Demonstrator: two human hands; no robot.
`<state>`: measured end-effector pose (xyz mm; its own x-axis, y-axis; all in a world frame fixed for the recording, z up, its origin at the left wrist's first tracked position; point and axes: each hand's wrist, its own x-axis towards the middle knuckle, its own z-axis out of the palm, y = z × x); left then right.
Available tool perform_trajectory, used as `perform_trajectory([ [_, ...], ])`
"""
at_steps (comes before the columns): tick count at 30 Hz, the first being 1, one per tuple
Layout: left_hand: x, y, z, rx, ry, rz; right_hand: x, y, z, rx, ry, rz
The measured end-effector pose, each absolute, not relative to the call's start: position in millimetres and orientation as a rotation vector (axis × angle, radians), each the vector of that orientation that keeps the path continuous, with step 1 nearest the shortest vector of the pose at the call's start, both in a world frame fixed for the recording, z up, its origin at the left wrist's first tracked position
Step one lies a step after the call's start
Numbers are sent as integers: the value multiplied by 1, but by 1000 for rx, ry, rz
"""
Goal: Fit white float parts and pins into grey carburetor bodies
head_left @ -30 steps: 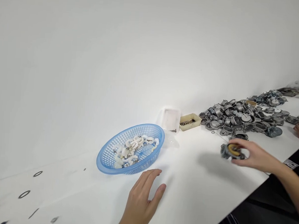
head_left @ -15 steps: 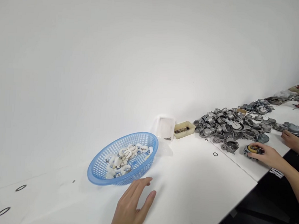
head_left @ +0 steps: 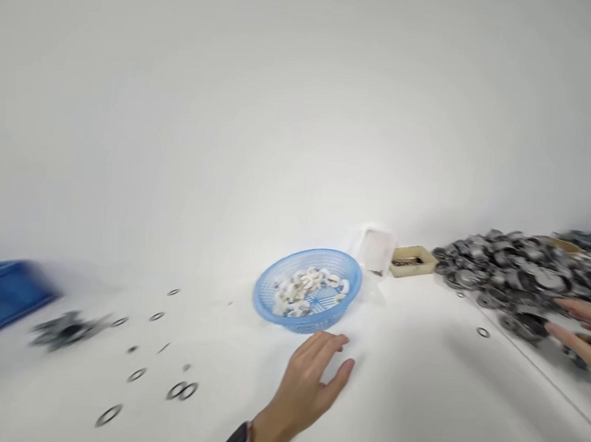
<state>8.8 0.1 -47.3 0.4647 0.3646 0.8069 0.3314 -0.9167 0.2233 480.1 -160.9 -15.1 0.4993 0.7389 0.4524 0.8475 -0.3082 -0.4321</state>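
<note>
My left hand [head_left: 308, 382], with a dark watch [head_left: 236, 441] on its wrist, is over the white table just below the blue basket [head_left: 305, 322]. Its fingers and thumb are apart and hold nothing. The oval mesh basket contains white ring-like parts with small metal bits. Several thin black rings [head_left: 136, 375] are scattered left of the hand. My right hand is out of view.
A blurred grey metal part [head_left: 66, 330] and a blue bin [head_left: 8, 297] are at left. Beyond the basket are a white tray [head_left: 375, 251] and a yellowish tray [head_left: 412, 271]. A co-worker's hand [head_left: 587, 325] reaches near the metal housings [head_left: 532, 272].
The view has swung left, bringing the blue bin and more rings into sight. My left hand remains open near the basket. The co-worker's nearer hand now has its fingers spread.
</note>
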Motion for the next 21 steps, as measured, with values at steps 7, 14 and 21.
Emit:
perform_trajectory([
  [7,-31,17,-34,2705,1076,1711,346,-33,-31,-1420,-2111,-186],
  [14,-183,98,-13,2337,2121,1383,299,11,-74,-1146,-2199,-245],
  [21,-329,116,-10,1702,2787,790,321,5,-88,-1146,-2120,-57],
])
